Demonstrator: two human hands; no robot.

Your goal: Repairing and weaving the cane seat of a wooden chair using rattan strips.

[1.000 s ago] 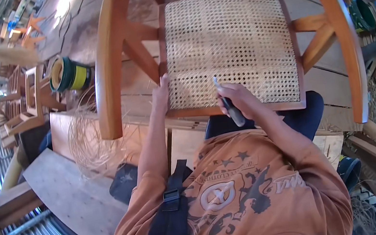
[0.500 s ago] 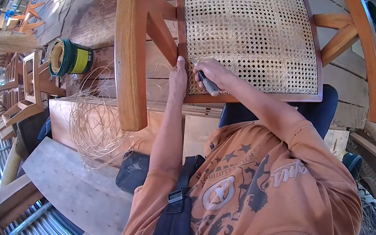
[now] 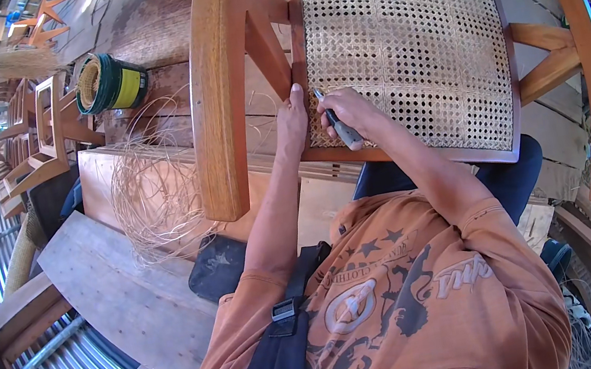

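A: Head view, right hand (image 3: 350, 111)?
B: Fingers curled round dark tool (image 3: 344, 132), tip sticking past them at left edge of cane seat (image 3: 408, 45).
A: Left hand (image 3: 291, 119)?
B: Against left side of seat frame (image 3: 298, 31); can't tell if fingers pinch it.

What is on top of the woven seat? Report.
The right grip, holding a dark-handled tool, is over the woven seat near its left edge. The left grip is at the frame's side. The seat beneath the right grip is hidden.

Spread upper left as a plank floor (image 3: 157, 26), bearing a green bucket (image 3: 120, 86); held, left of centre, as a brown board (image 3: 98, 185), loose strands (image 3: 133, 212).
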